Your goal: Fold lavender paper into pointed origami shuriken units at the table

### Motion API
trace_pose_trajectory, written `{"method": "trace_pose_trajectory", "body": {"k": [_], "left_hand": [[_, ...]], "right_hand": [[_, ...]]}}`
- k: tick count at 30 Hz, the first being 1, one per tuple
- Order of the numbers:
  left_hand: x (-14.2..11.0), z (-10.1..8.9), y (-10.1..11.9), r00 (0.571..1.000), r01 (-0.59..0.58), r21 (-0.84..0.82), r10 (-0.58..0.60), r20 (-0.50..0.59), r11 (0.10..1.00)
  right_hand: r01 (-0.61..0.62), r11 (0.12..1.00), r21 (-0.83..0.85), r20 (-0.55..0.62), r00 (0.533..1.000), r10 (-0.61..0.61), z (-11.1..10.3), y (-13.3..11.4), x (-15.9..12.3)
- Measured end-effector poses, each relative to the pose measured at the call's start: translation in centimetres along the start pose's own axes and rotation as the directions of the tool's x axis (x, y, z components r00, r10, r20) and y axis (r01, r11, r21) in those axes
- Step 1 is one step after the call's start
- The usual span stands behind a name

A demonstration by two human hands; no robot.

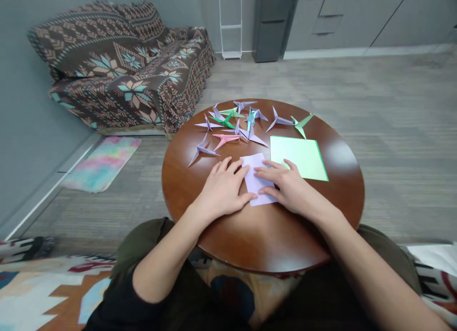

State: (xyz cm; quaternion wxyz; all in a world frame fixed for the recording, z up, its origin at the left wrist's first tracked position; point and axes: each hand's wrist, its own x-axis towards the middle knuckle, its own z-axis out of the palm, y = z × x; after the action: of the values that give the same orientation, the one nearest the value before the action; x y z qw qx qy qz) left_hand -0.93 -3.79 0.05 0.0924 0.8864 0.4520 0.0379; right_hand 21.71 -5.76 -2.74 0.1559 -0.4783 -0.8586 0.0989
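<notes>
A lavender sheet of folded paper (254, 181) lies flat on the round brown table in front of me. My left hand (225, 185) rests along its left edge, palm down, with fingers spread and the thumb at the lower part of the paper. From the right, my right hand (285, 184) lies over the paper's right side, its fingers stretched out on the surface. Neither hand grips the paper; both press or touch it from above. Just right of it is a stack of light green paper sheets (298, 155), partly under my right fingertips.
Several folded paper cranes stand at the table's far side, among them a pink crane (225, 139), a lavender crane (202, 150) and a green crane (302, 125). The table's (250, 240) rounded edge is near my legs. Beyond stands a covered sofa (143, 83).
</notes>
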Motion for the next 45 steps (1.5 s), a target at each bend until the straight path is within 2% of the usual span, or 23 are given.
{"method": "trace_pose_trajectory", "body": {"k": [4,7,9,12,18,24,37,41,45], "left_hand": [[-0.1,0.1,0.0,1.0,0.0,0.008,0.0,-0.005,1.0],[-0.1,0.1,0.1,1.0,0.003,0.009,-0.003,-0.01,1.0],[-0.1,0.0,0.1,1.0,0.001,0.007,-0.001,-0.011,1.0],[0.0,0.0,0.2,1.0,-0.001,0.003,0.001,-0.013,1.0],[-0.1,-0.1,0.0,1.0,0.0,0.003,0.0,-0.026,1.0],[-0.2,-0.2,0.1,1.0,-0.018,-0.01,0.018,0.0,1.0],[-0.1,0.2,0.4,1.0,-0.006,0.046,0.006,-0.004,0.999],[0.0,0.2,0.9,0.999,-0.004,0.084,0.008,-0.038,0.996],[1.3,0.4,2.0,0.99,-0.016,0.171,0.04,-0.135,0.985]], "right_hand": [[-0.082,0.989,-0.119,-0.051,0.996,0.076,-0.3,-0.1,-0.5],[-0.106,0.971,-0.213,-0.095,0.992,0.087,-0.1,-1.0,-0.2],[-0.072,0.963,-0.259,-0.075,0.996,0.055,0.1,-1.8,0.4],[0.062,0.962,-0.267,0.014,0.998,-0.06,0.5,-2.9,1.3],[0.045,0.95,-0.309,0.016,0.999,-0.042,1.1,-4.1,1.7],[-0.08,0.944,-0.319,-0.083,0.995,0.057,0.4,-2.9,1.7],[-0.149,0.929,-0.338,-0.144,0.984,0.105,0.4,-0.6,2.6],[-0.177,0.919,-0.352,-0.154,0.979,0.13,0.6,-0.3,2.4],[-0.188,0.902,-0.389,-0.167,0.977,0.131,0.9,-0.4,2.3]]}}
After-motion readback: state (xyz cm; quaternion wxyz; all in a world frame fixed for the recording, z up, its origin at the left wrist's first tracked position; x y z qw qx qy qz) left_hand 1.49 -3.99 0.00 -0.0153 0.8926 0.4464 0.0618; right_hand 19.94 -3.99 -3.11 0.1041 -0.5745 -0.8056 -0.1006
